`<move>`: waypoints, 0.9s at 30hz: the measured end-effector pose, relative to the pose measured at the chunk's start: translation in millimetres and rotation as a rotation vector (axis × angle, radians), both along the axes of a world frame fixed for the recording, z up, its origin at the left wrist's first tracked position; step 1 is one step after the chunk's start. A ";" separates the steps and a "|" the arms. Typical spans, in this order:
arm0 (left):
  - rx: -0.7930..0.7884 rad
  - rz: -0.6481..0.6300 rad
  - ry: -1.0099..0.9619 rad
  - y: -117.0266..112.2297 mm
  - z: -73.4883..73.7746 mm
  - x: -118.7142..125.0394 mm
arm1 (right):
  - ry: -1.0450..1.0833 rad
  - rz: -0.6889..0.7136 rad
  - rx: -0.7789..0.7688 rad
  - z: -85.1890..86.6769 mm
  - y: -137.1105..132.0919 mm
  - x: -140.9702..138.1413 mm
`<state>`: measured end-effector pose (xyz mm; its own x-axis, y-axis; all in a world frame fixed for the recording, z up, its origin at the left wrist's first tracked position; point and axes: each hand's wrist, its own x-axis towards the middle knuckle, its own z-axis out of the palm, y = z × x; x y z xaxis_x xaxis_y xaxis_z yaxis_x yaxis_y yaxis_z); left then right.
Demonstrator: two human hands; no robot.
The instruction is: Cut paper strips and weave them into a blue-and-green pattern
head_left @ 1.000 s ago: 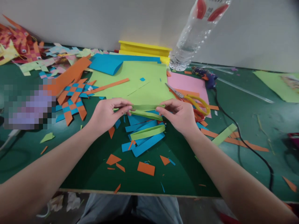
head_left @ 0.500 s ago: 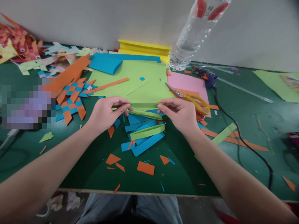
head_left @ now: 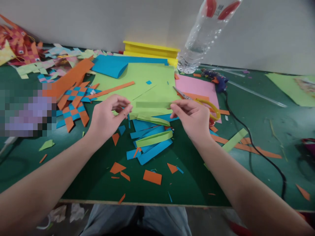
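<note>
A light green paper strip (head_left: 154, 105) is pinched at its right end between the thumb and fingers of my right hand (head_left: 190, 116). It hovers level over the green paper sheet (head_left: 155, 73). My left hand (head_left: 112, 113) is a little apart from the strip's left end, thumb and fingertips pressed together with nothing seen between them. Just below the hands lie folded green strips (head_left: 155, 139) on a heap of blue paper strips (head_left: 156, 151). Yellow-handled scissors (head_left: 209, 106) rest behind my right hand, their handles partly hidden.
Woven orange and blue paper pieces (head_left: 76, 105) lie at left, near a blurred purple object (head_left: 31, 113). A water bottle (head_left: 197, 42) stands at the back. The glue gun (head_left: 220, 83) trails a black cord (head_left: 256, 144) on the right. Orange scraps (head_left: 152, 177) litter the front.
My left hand has let go of the green strip's left end and moved left. My right hand has shifted slightly right, still pinching the strip.
</note>
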<state>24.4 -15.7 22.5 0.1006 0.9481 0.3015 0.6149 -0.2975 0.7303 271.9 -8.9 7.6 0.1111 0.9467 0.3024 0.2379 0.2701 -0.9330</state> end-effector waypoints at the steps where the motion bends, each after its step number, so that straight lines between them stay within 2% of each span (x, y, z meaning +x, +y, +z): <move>1: 0.045 0.000 0.040 -1.2 -1.5 1.4 | 0.026 -0.027 0.020 -0.2 1.3 0.8; 3: 0.124 -0.097 0.165 -3.6 -5.2 5.8 | 0.052 -0.073 0.052 -0.7 3.3 1.9; 6: 0.196 -0.384 0.362 -7.3 -11.5 14.2 | 0.029 -0.105 0.070 -1.7 4.2 1.9; 9: 0.192 -0.524 0.465 -9.9 -15.5 19.5 | 0.025 -0.088 0.067 -2.1 3.2 0.6; 14: 0.132 -0.551 0.429 -9.8 -16.3 19.5 | 0.002 -0.070 0.054 -1.6 1.1 -0.4; 19: 0.040 -0.555 0.283 -8.4 -12.3 18.0 | -0.030 -0.063 0.066 -3.2 2.2 1.5; 23: -0.023 -0.503 0.098 -7.7 -1.7 15.4 | 0.057 -0.089 0.048 -7.4 6.4 3.6; 27: -0.103 -0.419 -0.002 -6.1 6.0 11.8 | 0.167 -0.114 0.014 -8.4 9.0 3.8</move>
